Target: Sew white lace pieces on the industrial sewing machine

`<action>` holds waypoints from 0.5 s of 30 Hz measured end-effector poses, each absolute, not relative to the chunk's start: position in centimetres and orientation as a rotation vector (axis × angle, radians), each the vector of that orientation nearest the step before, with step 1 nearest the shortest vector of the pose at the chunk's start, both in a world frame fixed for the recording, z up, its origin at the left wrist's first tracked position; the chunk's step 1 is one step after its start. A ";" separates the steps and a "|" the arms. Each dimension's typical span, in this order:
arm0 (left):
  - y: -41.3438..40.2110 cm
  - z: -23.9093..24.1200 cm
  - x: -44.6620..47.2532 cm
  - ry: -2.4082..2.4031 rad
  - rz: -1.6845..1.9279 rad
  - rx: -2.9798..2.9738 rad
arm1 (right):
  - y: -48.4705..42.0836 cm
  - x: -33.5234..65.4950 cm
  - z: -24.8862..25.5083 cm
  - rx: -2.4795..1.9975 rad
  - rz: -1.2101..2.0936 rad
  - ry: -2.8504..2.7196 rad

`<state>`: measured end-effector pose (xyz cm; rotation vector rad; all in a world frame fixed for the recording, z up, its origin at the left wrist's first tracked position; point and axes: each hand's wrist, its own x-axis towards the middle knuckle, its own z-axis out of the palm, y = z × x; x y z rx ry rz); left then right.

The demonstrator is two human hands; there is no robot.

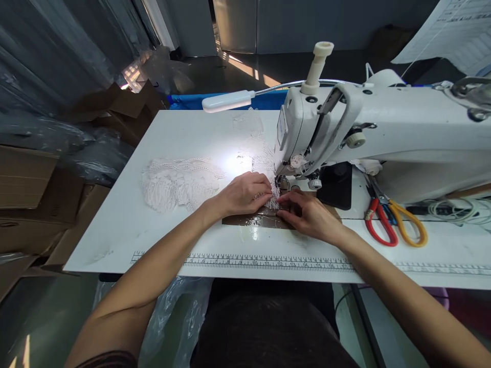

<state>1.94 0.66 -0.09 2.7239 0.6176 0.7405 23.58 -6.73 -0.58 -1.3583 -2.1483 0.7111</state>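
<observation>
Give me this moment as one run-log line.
left hand: on white lace | right hand: at lace's right edge | sewing machine: beyond hands | lace pile: on table, at left

Closed off at the back by grey panels (307,25). Laid with dark floor (203,71), streaked with sunlight (241,66). Hung at left with a grey curtain (69,46), above cardboard cartons (26,179) and crumpled clear plastic (99,163). Furnished with a white sewing table (115,225), spotlit beneath a gooseneck lamp (228,101).
</observation>
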 end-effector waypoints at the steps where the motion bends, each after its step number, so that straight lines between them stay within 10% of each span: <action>1: 0.5 -0.3 2.1 0.601 0.720 2.710 | -6.6 23.4 -0.8 -1.350 0.700 -2.155; 10: 0.6 -1.3 2.1 0.642 0.579 2.650 | -8.9 22.1 -1.5 -1.346 0.626 -2.099; 15: 0.9 -1.5 2.1 0.637 0.584 2.638 | -14.0 22.9 1.9 -0.922 1.531 -2.247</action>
